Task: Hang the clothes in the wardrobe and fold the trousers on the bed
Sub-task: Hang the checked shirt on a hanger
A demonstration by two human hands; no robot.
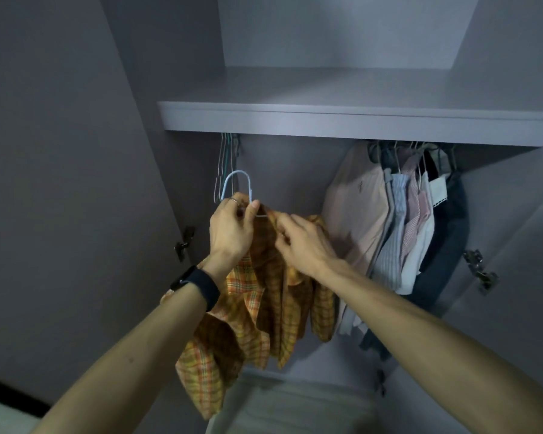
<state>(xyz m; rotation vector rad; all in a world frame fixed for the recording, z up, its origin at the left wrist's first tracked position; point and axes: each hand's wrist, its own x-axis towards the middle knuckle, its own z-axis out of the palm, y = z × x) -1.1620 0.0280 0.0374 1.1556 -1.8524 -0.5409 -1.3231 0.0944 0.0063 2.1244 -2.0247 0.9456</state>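
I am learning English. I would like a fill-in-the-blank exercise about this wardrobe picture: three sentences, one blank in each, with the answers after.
1. The left hand grips a hanger whose colour is pale ____.
2. The right hand pinches the orange plaid shirt; a dark band sits on the ____ wrist.
3. Under the shelf, the hung clothes crowd the ____ end.

Missing words: blue; left; right.
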